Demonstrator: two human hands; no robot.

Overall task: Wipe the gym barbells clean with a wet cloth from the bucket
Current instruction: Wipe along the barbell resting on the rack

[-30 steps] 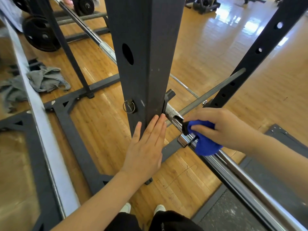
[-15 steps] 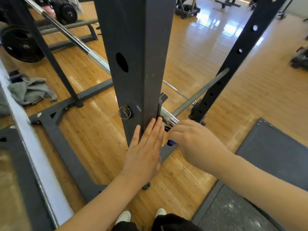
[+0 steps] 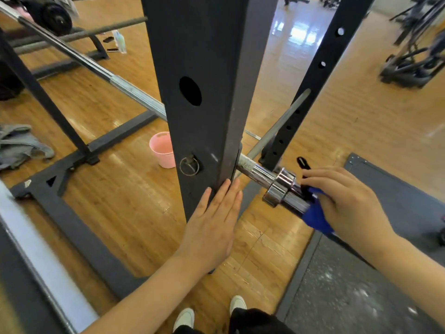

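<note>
Far left: crumpled grey rag (image 3: 21,145) on glossy wood-plank floor (image 3: 125,213). Round pink plastic bucket (image 3: 163,153) sits behind the matte black square steel upright (image 3: 204,104), which has a round hole and a pull-ring pin. Left hand (image 3: 212,227) lies flat on the upright, fingers straight, gripping nothing. Chrome barbell (image 3: 277,184) juts right from the upright, smooth cylindrical sleeve with collar. Right hand (image 3: 346,201) curls around a blue cloth (image 3: 315,215), pressed on the sleeve.

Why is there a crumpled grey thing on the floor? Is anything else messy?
A crumpled grey cloth lies loose on the wooden floor at the left, looking dropped. The steel barbell's shaft looks scuffed and dull beside the black rack post. The pink plastic bucket stands upright; no spill shows.
</note>
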